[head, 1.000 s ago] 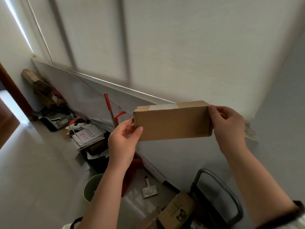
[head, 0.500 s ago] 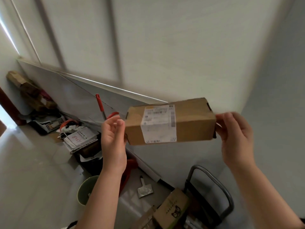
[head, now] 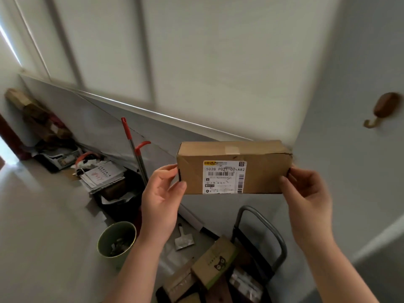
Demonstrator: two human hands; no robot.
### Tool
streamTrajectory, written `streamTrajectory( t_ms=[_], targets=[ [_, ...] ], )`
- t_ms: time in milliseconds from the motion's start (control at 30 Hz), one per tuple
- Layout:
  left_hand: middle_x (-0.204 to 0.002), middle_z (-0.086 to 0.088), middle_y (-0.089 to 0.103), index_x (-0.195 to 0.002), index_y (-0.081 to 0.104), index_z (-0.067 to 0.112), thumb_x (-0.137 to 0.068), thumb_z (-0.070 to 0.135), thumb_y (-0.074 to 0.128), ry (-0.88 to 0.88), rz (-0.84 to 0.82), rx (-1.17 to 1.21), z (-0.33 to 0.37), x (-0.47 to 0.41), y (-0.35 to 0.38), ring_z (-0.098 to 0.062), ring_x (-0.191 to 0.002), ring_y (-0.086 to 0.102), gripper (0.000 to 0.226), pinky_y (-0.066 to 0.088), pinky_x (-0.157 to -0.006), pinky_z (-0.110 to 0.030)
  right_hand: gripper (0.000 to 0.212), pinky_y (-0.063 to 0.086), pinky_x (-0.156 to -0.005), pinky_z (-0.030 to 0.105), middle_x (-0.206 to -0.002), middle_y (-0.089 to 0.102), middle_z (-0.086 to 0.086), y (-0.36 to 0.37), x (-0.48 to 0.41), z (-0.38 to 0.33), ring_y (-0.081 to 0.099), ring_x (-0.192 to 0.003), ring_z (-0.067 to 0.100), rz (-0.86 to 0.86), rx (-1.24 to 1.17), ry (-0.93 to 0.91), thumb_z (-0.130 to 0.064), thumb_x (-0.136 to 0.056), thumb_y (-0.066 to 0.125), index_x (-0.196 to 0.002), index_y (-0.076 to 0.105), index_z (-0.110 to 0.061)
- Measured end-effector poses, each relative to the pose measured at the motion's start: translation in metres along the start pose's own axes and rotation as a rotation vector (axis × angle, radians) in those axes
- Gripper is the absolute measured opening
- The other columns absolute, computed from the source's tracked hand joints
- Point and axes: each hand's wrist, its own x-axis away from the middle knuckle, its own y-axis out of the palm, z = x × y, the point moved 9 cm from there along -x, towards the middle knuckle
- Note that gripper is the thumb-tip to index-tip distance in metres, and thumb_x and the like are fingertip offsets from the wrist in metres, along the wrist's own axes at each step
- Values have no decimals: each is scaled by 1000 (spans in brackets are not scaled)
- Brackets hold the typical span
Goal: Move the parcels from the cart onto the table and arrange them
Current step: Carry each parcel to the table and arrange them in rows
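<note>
Your left hand [head: 160,201] and right hand [head: 306,200] grip the two ends of the brown parcel [head: 234,168] in the air, label facing you, above the cart [head: 260,237].

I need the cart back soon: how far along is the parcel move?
Done: nothing I can confirm; the table is out of view. In hand: left hand and right hand hold one labelled parcel by its ends, above the cart. Left: several boxes lie in the cart.

Both raised: left hand [head: 161,200], right hand [head: 306,197] pinch parcel [head: 262,173] ends.
</note>
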Motion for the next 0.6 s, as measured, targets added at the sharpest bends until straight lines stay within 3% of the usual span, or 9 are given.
streamTrajectory(
  t_ms=[100, 167, 233, 400, 500, 600],
  targets=[
    [-117, 6, 65, -92, 54, 22, -85, -8, 56, -31, -27, 64, 18, 31, 30, -12, -113, 60, 31, 49, -85, -17, 39, 51, -74, 12, -92, 70, -11, -44, 25, -20, 66, -87, 1, 29, -71, 0, 10, -86, 57, -92, 59, -28],
    [-103, 5, 70, -91, 50, 15, -84, -10, 56, -71, -27, 34, 23, 59, 53, -9, -100, 65, 27, 50, -79, -15, 57, 51, -78, 13, -95, 69, -14, -80, 48, -35, 65, -93, 1, 26, -115, -1, 20, -85, 47, -108, 53, -31],
    [-94, 7, 70, -90, 52, 20, -82, -11, 59, -111, -27, 9, 24, 93, 77, -6, -90, 67, 33, 50, -74, -13, 68, 50, -80, 13, -100, 68, -18, -120, 73, -51, 64, -98, 1, 42, -50, -15, 24, -84, 44, -117, 51, -35],
    [-100, 12, 69, -86, 57, 43, -82, -17, 56, -214, -90, 105, 28, 174, 138, -6, -96, 65, 60, 50, -76, -15, 58, 49, -92, 22, -112, 65, -6, -210, 144, -81, 61, -111, 12, 110, 173, -24, 14, -83, 56, -114, 58, -36],
    [-108, 15, 67, -90, 59, 45, -82, -16, 56, -257, -162, 145, 38, 211, 168, -6, -102, 64, 61, 50, -78, -14, 61, 49, -96, 29, -116, 59, 7, -251, 175, -99, 59, -113, 17, 154, 241, -7, 12, -82, 58, -117, 56, -38],
    [-107, 15, 68, -95, 61, 45, -84, -8, 60, -281, -274, 137, 51, 232, 194, -5, -103, 64, 54, 50, -77, -12, 59, 49, -95, 28, -117, 59, 5, -285, 196, -121, 59, -113, 17, 223, 304, -16, 8, -84, 59, -120, 54, -39]
  ],
)
